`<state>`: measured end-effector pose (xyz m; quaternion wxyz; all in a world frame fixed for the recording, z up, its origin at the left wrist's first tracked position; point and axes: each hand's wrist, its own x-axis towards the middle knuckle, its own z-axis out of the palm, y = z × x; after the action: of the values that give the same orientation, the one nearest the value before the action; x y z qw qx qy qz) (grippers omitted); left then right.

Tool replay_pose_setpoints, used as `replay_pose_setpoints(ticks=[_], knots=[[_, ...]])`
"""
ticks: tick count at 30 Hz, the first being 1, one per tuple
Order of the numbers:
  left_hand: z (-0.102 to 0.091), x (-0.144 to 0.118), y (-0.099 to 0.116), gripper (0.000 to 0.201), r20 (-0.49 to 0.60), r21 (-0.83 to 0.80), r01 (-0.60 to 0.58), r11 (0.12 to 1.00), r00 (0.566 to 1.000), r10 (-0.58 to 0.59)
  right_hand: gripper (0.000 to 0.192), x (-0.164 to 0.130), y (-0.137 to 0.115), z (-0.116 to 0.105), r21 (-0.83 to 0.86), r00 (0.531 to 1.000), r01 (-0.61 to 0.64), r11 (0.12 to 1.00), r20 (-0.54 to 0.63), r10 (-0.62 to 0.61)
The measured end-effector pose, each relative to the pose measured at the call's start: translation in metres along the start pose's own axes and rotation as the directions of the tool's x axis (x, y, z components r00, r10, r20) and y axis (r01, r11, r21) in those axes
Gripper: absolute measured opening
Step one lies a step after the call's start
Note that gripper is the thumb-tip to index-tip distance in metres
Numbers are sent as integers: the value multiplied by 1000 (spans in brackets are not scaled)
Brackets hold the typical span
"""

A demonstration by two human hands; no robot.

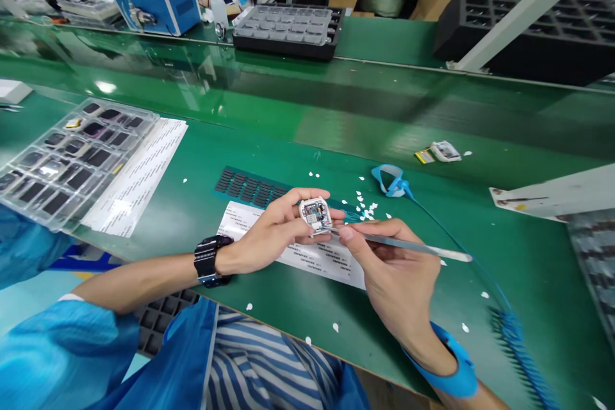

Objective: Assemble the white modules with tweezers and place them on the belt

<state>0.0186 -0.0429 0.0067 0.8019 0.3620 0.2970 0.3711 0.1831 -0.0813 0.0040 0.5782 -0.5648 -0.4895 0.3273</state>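
Head view: we hold a small white module [315,213] above the front of the green bench [298,141], over a printed slip [307,255]. Our left hand [273,230] closes its fingers around the module, thumb along the lower edge and fingertips over the top, with the circuit side facing up. Our right hand [391,275] pinches tweezers [398,245] between thumb and forefinger, and the tip touches the module's lower right corner. The left wrist carries a black watch [210,261]; the right wrist carries a blue strap [454,371], from which a blue coiled cord [516,333] runs across the bench.

Just behind the module lies a dark strip sheet [247,187], and small white flakes [368,208] are scattered near it. A blue loop [391,180] lies beside the flakes. To the left a clear tray [72,157] of dark screens rests partly on a white sheet [139,173]. Well to the right lies a second small module [444,151]. Beyond the belt stand a grey tray [288,29] and a blue box [161,6].
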Motion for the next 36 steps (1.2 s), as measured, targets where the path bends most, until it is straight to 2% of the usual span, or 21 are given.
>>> replay_pose_setpoints(ticks=[6,9,12,17,20,25,29,36], knots=[[0,-1,-2,37,0,114,-77,991,997,78,29,-2,-1,0,11,999,-35,999,14,34],[-1,1,0,37,-73,187,-140,972,985,156,31,1,2,-4,58,999,-38,998,-23,40],[-5,6,5,38,-177,274,-182,944,956,236,31,10,6,-10,104,997,-58,993,-52,64],[-15,13,14,36,-243,346,-232,909,914,325,41,27,17,-18,11,986,-132,991,100,130],[-21,17,14,34,-276,325,-206,923,913,301,42,32,24,-12,-40,965,-127,991,225,133],[-23,25,9,33,-379,172,-52,984,918,115,27,39,30,10,-139,895,-20,990,438,79],[-21,27,6,31,-400,134,-37,990,912,88,23,43,34,13,-178,887,-8,984,454,89],[-22,25,3,31,-372,161,-67,985,920,123,31,41,39,6,-179,887,-12,984,451,93]])
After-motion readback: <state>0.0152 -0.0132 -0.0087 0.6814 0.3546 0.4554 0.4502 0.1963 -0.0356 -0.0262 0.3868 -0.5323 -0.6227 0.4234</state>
